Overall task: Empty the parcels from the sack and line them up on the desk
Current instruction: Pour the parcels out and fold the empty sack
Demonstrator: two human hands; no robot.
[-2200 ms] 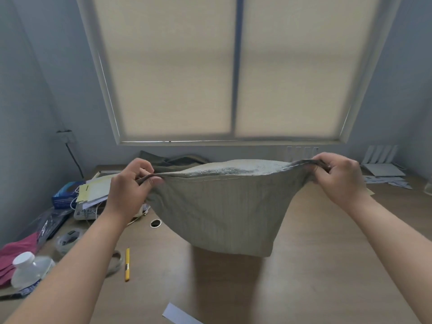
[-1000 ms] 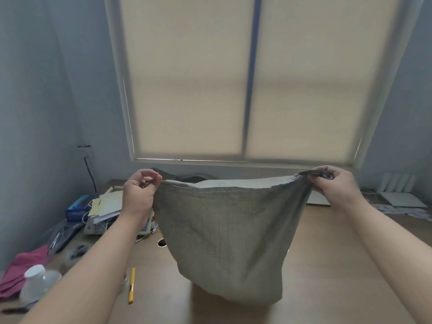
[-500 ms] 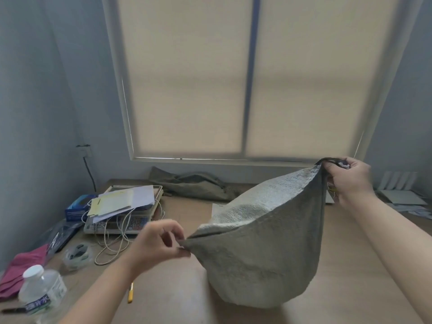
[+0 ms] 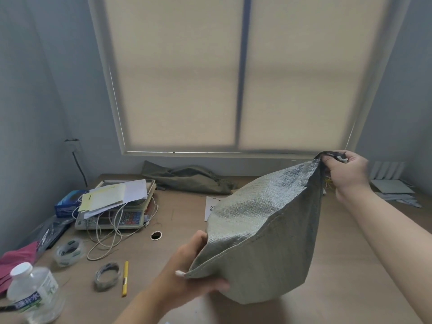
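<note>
Left hand point(image 4: 187, 274) has been lowered, pinching one sack point(image 4: 268, 242) corner; right hand point(image 4: 346, 171) is kept high, gripping the other. Sack is tilted over desk point(image 4: 350, 265); no parcels out yet, tipping likely next.

One grey woven plastic sack point(image 4: 264, 242). Two bare hands: left hand point(image 4: 191, 270) and right hand point(image 4: 347, 173). One light wooden desk point(image 4: 350, 265). Two rolls of clear tape: a nearer roll point(image 4: 107, 275) and a farther roll point(image 4: 69, 251). One slim yellow pen-shaped tool point(image 4: 125, 278). One clear plastic water bottle point(image 4: 32, 298). One white electronic scale point(image 4: 112, 219). One blue cardboard box point(image 4: 67, 202). One crumpled olive-green cloth point(image 4: 187, 178). One pink cloth point(image 4: 16, 258).
</note>
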